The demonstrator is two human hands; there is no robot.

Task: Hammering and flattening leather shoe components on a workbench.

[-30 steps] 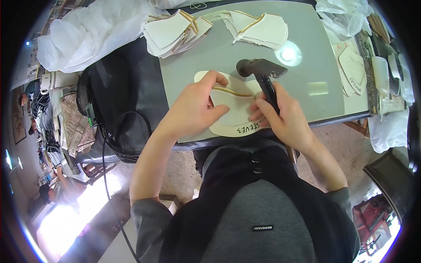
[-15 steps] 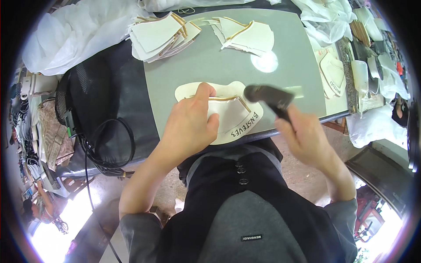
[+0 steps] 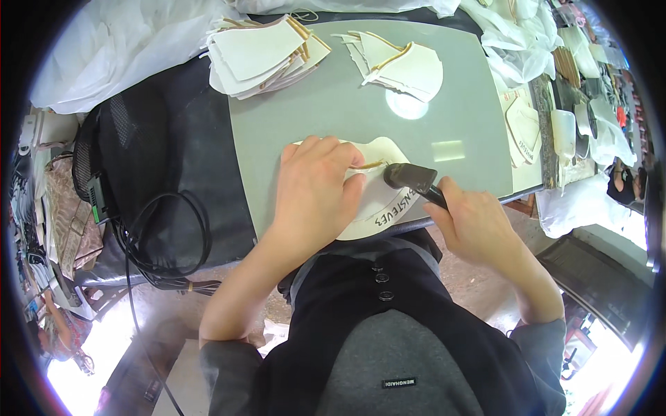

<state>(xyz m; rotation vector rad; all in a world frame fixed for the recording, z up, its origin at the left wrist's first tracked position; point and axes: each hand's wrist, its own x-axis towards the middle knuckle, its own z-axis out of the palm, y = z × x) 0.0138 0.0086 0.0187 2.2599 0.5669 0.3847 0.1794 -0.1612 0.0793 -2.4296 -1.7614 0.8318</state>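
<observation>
Low on the grey work board lies a cream pattern template (image 3: pixel 383 148) with dark lettering. On it rests a white shoe-upper piece (image 3: pixel 374 188) with a brown edge, partly hidden by my fingers. My left hand (image 3: pixel 316 184) is closed at that piece, thumb and forefinger pinching close to its brown edge. Gripped by its dark handle in my right hand (image 3: pixel 475 225) is a hammer (image 3: pixel 413 178). The hammer's round face sits at the piece's upper right edge, right beside my left fingertips; I cannot tell whether it touches.
Farther back on the grey board (image 3: pixel 277 121) lie a thick stack of white pieces (image 3: pixel 260 55) and a smaller stack (image 3: pixel 409 69). A black mesh bag (image 3: pixel 135 149) and coiled black cable (image 3: pixel 173 229) are at left. More templates (image 3: pixel 524 128) lie at right.
The hammer has come down and left onto the piece's edge area. My left hand has shifted right, its fingers now covering more of the piece. The view has shifted slightly.
</observation>
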